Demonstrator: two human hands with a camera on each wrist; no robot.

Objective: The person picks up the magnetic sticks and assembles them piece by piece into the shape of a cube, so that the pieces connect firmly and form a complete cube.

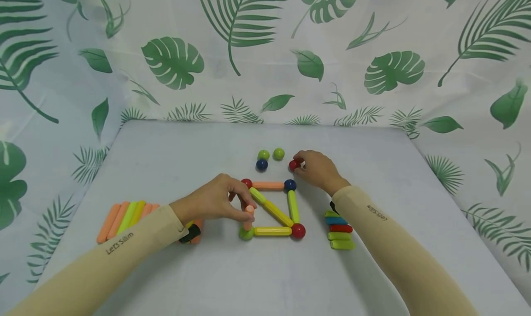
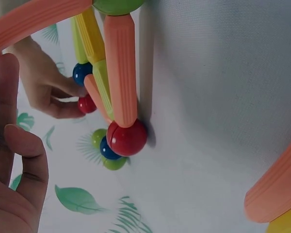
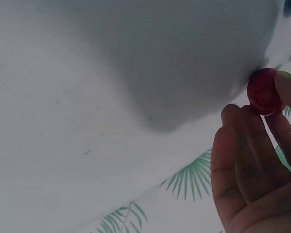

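A: Head view: we've got a flat square frame [image 1: 271,210] w/ diagonal laid on the table [image 1: 207,279]; left hand [image 1: 215,200] pinches an orange stick [image 1: 249,217] upright on the green corner ball [image 1: 246,233]. Right hand [image 1: 317,168] pinches a red ball [image 1: 294,164], near three loose balls.

B: So base done, uprights barely begun, we reckon. Left wrist view?

A: Orange stick [image 2: 120,73] ends at a red corner ball [image 2: 127,138]; leaf-print cloth behind.

B: Right wrist view: fingertips [image 3: 286,90] on the red ball [image 3: 263,91], pale tabletop.
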